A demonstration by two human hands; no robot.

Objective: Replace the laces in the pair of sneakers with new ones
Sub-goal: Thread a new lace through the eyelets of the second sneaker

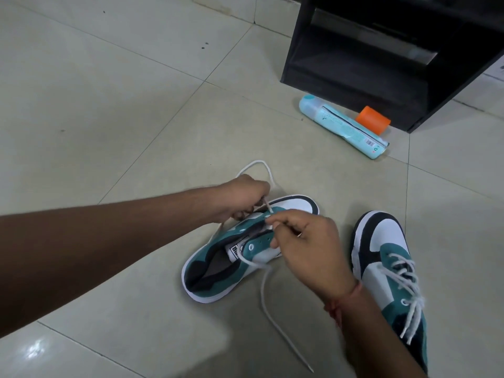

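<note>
Fingers (275, 223) of right hand (305, 241) pinching white lace (266, 290), left hand (245, 196) pinching its other end, teal sneaker (218, 268) beneath

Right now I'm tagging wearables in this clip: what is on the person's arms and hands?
Both forearms are bare, no sleeves in view. The right hand has a red-orange thread band tied round the wrist and a small ring glinting on one finger. The left hand shows nothing worn.
</note>
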